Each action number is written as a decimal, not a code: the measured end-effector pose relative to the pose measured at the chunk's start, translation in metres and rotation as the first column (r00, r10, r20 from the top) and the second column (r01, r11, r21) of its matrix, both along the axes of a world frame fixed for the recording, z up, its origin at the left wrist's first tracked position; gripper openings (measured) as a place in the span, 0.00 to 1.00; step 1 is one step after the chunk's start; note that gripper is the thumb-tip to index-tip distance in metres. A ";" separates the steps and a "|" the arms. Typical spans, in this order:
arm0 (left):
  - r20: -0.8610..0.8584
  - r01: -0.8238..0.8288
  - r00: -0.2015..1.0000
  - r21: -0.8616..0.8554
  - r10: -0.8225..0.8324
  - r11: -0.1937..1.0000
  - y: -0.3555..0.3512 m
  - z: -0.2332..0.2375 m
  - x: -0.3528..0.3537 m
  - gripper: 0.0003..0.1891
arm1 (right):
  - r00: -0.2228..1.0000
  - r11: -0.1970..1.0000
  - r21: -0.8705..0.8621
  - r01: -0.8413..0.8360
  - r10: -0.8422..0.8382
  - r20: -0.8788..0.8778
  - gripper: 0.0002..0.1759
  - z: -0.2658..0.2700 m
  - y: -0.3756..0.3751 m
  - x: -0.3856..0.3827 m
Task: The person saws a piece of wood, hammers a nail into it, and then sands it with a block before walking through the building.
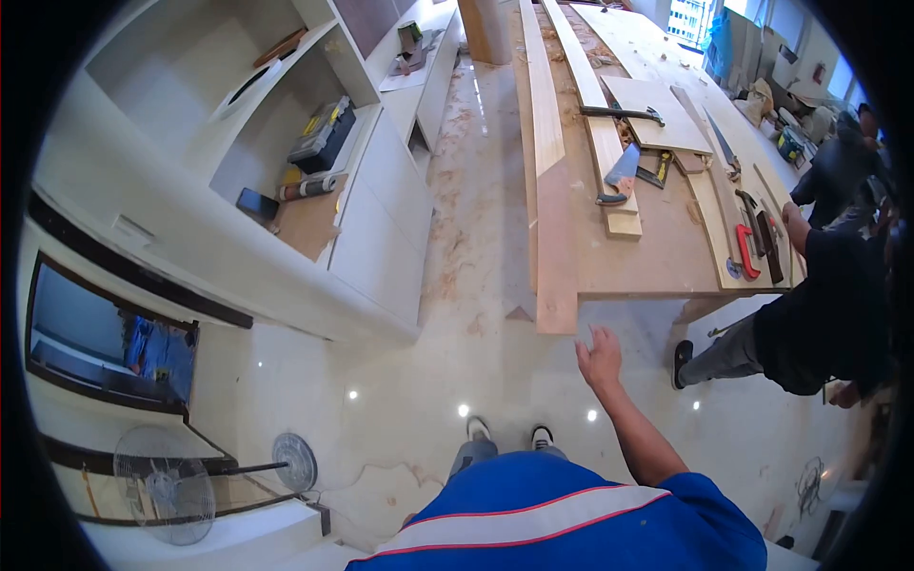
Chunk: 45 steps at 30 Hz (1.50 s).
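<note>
My right hand (599, 358) is raised just below the near end of a long plank (558, 257), its fingers apart and nothing in them. The plank lies along the left side of the workbench (647, 266) and its end sticks out past the front edge. A small gap shows between my fingertips and the wood. Nearest beyond the hand on the bench are a handsaw (622, 176) and a narrower board (624, 224). My left hand is out of view.
Several tools, among them a hammer (624, 114) and a red clamp (746, 252), lie on the bench. A person (824, 305) stands at its right side. Shelving (371, 219) with a toolbox (324, 136) is at left; a fan (167, 485) stands lower left.
</note>
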<state>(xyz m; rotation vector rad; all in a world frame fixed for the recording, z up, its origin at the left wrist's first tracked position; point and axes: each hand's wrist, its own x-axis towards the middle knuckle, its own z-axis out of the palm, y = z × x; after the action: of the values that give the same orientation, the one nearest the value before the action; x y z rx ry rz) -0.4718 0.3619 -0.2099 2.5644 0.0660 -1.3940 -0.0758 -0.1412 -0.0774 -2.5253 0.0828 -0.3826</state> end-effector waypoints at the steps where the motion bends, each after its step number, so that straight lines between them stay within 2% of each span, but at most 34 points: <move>1: 0.001 -0.037 0.999 -0.005 0.037 0.999 0.006 -0.004 0.015 0.20 | 1.000 1.000 -0.004 0.015 -0.015 0.017 0.29 0.005 0.013 0.029; 5: 0.037 -0.126 0.991 -0.022 0.127 0.992 0.041 -0.036 0.108 0.20 | 0.991 0.989 -0.067 0.132 -0.131 0.020 0.33 0.008 0.054 0.131; 8: 0.088 -0.178 0.980 -0.012 0.178 0.984 0.074 -0.050 0.212 0.20 | 0.962 0.963 -0.111 0.246 -0.256 -0.091 0.40 0.016 0.080 0.182; 10: 0.149 -0.243 0.959 -0.003 0.241 0.970 0.091 -0.049 0.297 0.20 | 0.930 0.950 -0.172 0.260 -0.295 -0.218 0.46 0.019 0.090 0.210; 14: 0.318 -0.179 0.927 -0.083 0.197 0.980 0.095 -0.029 0.479 0.22 | 0.841 0.887 -0.296 0.354 -0.440 -0.314 0.55 0.011 0.105 0.263; 16: 0.243 -0.102 0.964 -0.045 0.109 0.994 0.086 -0.011 0.557 0.24 | 0.828 0.901 -0.250 0.356 -0.428 -0.362 0.57 0.016 0.105 0.284; 19: 0.278 0.000 0.960 -0.151 0.042 0.988 0.069 -0.008 0.649 0.22 | 0.796 0.875 -0.246 0.416 -0.481 -0.366 0.58 0.016 0.106 0.316; 20: 0.305 0.020 0.952 -0.182 0.038 0.983 0.064 -0.007 0.671 0.22 | 0.798 0.872 -0.253 0.418 -0.486 -0.357 0.59 0.009 0.109 0.332; 22: 0.326 0.092 0.945 -0.206 -0.020 0.974 0.055 -0.018 0.708 0.22 | 0.854 0.895 -0.317 0.314 -0.412 -0.317 0.59 -0.037 0.083 0.365; 24: 0.259 0.000 0.965 -0.195 0.052 0.981 0.062 -0.048 0.726 0.22 | 0.838 0.896 -0.269 0.354 -0.431 -0.335 0.60 -0.019 0.090 0.392; 26: 0.165 0.125 0.982 -0.198 -0.093 0.972 0.051 -0.005 0.748 0.23 | 0.732 0.845 -0.298 0.443 -0.533 -0.425 0.61 0.004 0.099 0.427; 29: 0.196 0.239 0.960 -0.217 -0.198 0.946 0.051 0.003 0.787 0.24 | 0.692 0.846 -0.341 0.410 -0.532 -0.488 0.64 0.000 0.101 0.464; 31: 0.279 0.166 0.956 -0.260 -0.091 0.951 0.061 -0.005 0.806 0.25 | 0.719 0.843 -0.351 0.409 -0.534 -0.445 0.64 -0.009 0.101 0.476; 33: 0.150 0.064 0.988 -0.152 -0.041 0.986 0.063 -0.001 0.835 0.28 | 0.726 0.838 -0.365 0.406 -0.538 -0.428 0.63 -0.009 0.097 0.484; 35: 0.052 0.146 0.989 -0.116 -0.141 0.982 0.066 0.004 0.863 0.28 | 0.745 0.855 -0.354 0.380 -0.510 -0.431 0.63 -0.006 0.099 0.492; 37: -0.034 0.388 0.920 -0.081 -0.391 0.918 0.075 -0.020 0.890 0.29 | 0.751 0.857 -0.364 0.365 -0.502 -0.429 0.62 -0.004 0.097 0.492; 39: -0.020 0.545 0.832 -0.164 -0.555 0.822 0.084 -0.065 0.919 0.28 | 0.764 0.873 -0.325 0.365 -0.480 -0.431 0.60 0.007 0.100 0.487; 40: -0.011 0.609 0.783 -0.193 -0.622 0.769 0.086 -0.064 0.949 0.28 | 0.756 0.869 -0.326 0.371 -0.487 -0.438 0.59 0.009 0.106 0.485; 43: -0.076 0.638 0.746 -0.203 -0.661 0.743 0.061 -0.045 1.028 0.26 | 0.736 0.862 -0.364 0.353 -0.496 -0.460 0.57 0.010 0.110 0.484; 45: -0.002 0.716 0.691 -0.140 -0.723 0.684 0.062 -0.087 1.084 0.24 | 0.708 0.856 -0.385 0.346 -0.507 -0.491 0.58 0.007 0.113 0.492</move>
<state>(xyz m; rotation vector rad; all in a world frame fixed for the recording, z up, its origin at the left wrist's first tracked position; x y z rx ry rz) 0.6120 0.4235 -0.2965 2.5253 -1.1175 -1.6172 0.4166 -0.0284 -0.0706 -2.7857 0.9402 0.2484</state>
